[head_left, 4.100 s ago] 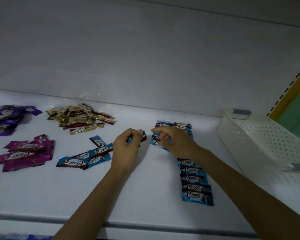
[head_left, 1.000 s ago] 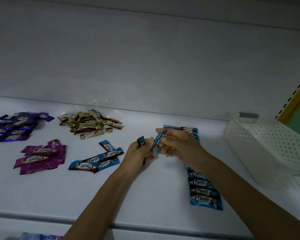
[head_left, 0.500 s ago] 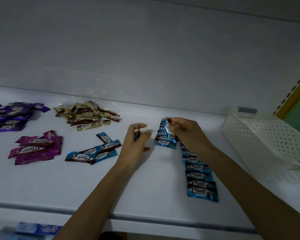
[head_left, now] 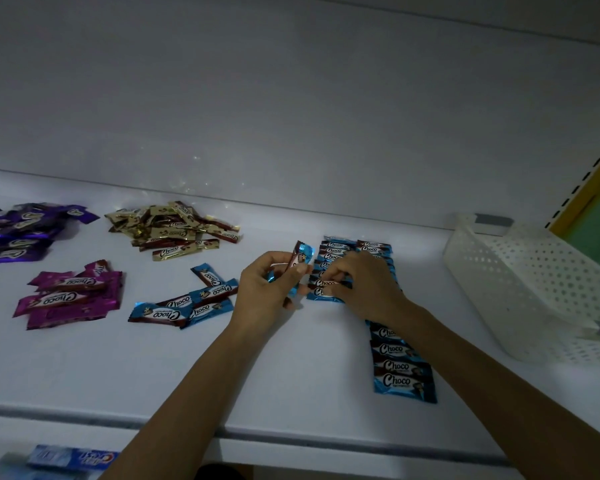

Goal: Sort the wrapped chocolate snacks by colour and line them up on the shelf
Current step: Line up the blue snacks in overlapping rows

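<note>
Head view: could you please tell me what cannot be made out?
Head view:
- Middle of the blue row: covered by the right hand.
- Count of snacks in the left hand: hidden by its grip.
- The purple pile: cut by left edge.
- The basket: cut by right edge.
- Print on the bottom-left packet: blurred.

Four snack piles [head_left: 174, 233], one blue row [head_left: 400, 375], one basket [head_left: 499, 271]

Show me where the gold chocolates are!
In the head view, the pile of gold-wrapped snacks lies at the back left of the shelf, right of the purple-wrapped pile and behind the loose blue-wrapped snacks.
</note>
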Available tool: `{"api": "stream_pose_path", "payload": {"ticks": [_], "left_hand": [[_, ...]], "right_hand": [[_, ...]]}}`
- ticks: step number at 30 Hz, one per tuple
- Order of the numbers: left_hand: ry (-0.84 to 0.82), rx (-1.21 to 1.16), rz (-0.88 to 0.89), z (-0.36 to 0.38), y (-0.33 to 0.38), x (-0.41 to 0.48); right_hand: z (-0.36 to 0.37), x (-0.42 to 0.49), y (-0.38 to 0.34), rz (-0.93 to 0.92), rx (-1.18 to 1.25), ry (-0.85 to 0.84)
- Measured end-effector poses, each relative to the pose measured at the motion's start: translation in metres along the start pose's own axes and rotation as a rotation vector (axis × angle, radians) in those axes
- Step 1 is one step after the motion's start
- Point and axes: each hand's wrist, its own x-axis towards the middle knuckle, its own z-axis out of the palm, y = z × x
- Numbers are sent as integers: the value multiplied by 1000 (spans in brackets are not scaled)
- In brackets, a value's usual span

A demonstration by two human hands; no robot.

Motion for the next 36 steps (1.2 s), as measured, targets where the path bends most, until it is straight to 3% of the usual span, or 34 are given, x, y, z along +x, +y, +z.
{"api": "stream_pose_path", "payload": {"ticks": [5,8,13,16,19,22,28,31,36], "left_hand": [[-80,-2,24,-1,1,0],[-76,-1,13,-1,1,1],[-64,5,-2,-2,0,1],[59,-69,-67,-6,-5,6],[110,-121,-87,-10,-9,9],[85,6,-74,-9,-16,10],[146,-126,-73,-6,-14,16],[149,-27,-43,-3,-15,17],[132,85,-26,-6,-20,13]], "right_hand": [[-10,-4,-21,76,503,41],[-12,-3,-30,236,747,53],[-14,-8,-32,300,891,-3],[-17,-8,-24,440,1043,32],[-20,-11,-20,448,1039,12],[-21,-15,-19,458,1031,-14],[-16,-24,-19,366,699,-62],[-13,-22,-21,226,401,-76],[-12,-23,-9,289,236,-106]]}}
